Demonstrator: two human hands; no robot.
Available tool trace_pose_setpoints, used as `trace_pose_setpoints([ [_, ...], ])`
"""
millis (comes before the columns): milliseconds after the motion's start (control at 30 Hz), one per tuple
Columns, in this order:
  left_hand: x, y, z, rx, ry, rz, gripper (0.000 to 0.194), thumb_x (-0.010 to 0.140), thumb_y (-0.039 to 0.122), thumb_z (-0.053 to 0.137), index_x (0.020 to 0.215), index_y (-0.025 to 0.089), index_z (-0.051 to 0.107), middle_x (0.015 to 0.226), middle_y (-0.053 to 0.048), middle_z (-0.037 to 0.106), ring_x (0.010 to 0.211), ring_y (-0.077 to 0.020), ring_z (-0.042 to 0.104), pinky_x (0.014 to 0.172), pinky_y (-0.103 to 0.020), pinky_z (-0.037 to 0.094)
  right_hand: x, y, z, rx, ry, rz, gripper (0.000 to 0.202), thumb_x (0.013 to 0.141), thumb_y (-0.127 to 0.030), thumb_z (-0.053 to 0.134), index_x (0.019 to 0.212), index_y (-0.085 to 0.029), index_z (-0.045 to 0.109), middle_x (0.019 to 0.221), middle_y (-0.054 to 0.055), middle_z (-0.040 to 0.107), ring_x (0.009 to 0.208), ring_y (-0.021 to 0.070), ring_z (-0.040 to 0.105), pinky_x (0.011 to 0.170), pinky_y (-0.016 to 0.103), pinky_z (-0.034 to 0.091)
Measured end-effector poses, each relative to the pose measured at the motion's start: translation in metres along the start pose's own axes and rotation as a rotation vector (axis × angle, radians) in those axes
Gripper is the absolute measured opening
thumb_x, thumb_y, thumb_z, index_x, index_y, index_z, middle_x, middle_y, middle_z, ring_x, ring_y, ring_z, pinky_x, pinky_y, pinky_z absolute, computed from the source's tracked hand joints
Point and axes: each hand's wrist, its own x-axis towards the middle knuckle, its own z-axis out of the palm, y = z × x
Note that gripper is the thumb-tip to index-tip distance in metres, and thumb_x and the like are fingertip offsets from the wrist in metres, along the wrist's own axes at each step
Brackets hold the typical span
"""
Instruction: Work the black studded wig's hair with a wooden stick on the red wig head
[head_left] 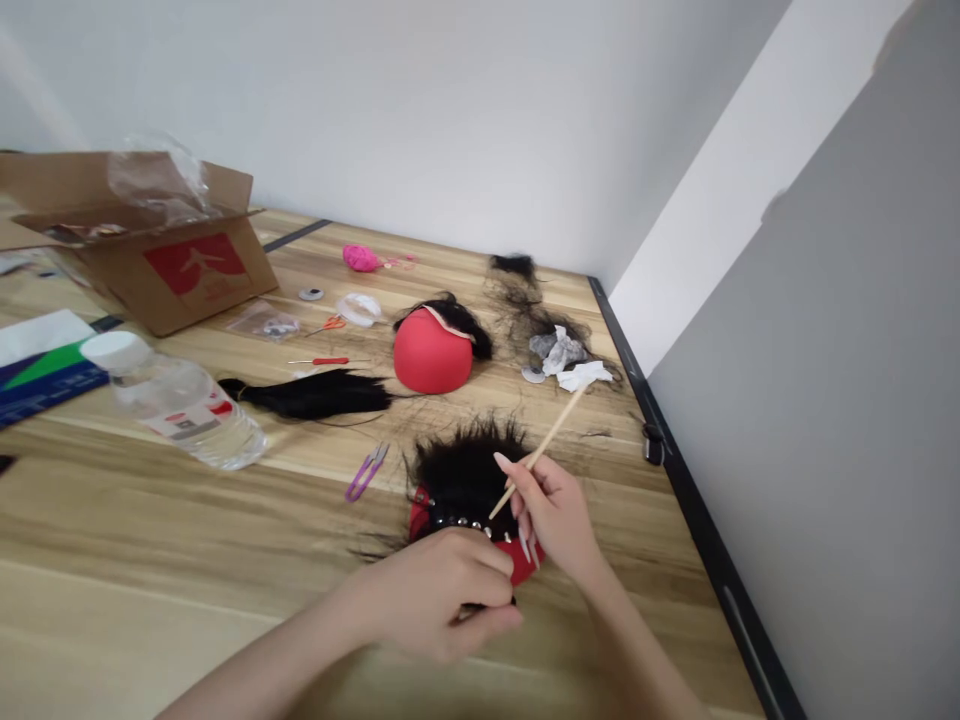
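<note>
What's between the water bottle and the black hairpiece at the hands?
In the head view, the purple snips lie between the water bottle and the black hairpiece, nearer the hairpiece; the hair bundle lies slightly farther back.

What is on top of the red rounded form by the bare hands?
On the red form: spiky black hair and a row of small shiny silver studs. Whatever the bare left hand covers can't be seen.

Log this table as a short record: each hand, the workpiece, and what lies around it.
Left hand: curled at the near side of the red form; grip hidden
Right hand: holding a wooden stick
Workpiece: black hair on that form, shiny studs in a row
Beyond: red dome
Left: purple snips, hair bundle, water bottle, cardboard box
Back right: crumpled tissues
</note>
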Motion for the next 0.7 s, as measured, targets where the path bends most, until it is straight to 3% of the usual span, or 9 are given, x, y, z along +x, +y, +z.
trace_pose_setpoints([
  [100,0.0,0.004,0.005,-0.029,0.098,-0.021,0.039,0.093,0.021,0.048,0.062,0.021,0.025,0.058,0.005,0.03,0.055,-0.0126,0.032,0.055,-0.029,0.026,-0.012,0.002,-0.005,0.079,0.015,-0.01,0.041,0.088,-0.056,0.063,0.073,-0.018,0.058,0.042,-0.009,0.046,0.029,0.0049,0.044,0.03,0.013,0.034],
  [267,0.0,0.008,0.007,-0.124,0.231,-0.059,0.04,0.101,0.03,0.036,0.063,0.021,0.026,0.061,0.002,0.036,0.057,-0.0119,0.038,0.054,-0.027,0.029,-0.036,0.017,-0.011,0.188,0.067,-0.022,0.035,0.09,-0.05,0.065,0.079,-0.017,0.067,0.055,-0.003,0.061,0.039,0.0079,0.057,0.037,0.017,0.045],
  [467,-0.008,0.004,0.011,-0.212,0.351,-0.029,0.049,0.101,0.039,0.038,0.059,0.021,0.024,0.055,0.002,0.033,0.05,-0.0109,0.035,0.049,-0.028,0.026,-0.058,0.037,-0.011,0.31,0.113,-0.065,0.032,0.095,-0.044,0.059,0.089,-0.018,0.076,0.071,0.005,0.073,0.045,0.0131,0.062,0.046,0.027,0.051],
  [700,-0.016,0.001,0.026,-0.139,0.494,-0.005,0.043,0.101,0.035,0.039,0.062,0.02,0.027,0.058,0.0,0.036,0.057,-0.0139,0.04,0.056,-0.031,0.032,-0.074,0.042,-0.008,0.138,0.19,-0.133,0.02,0.096,-0.03,0.06,0.1,-0.025,0.079,0.077,0.003,0.076,0.048,0.0123,0.061,0.059,0.031,0.055],
])
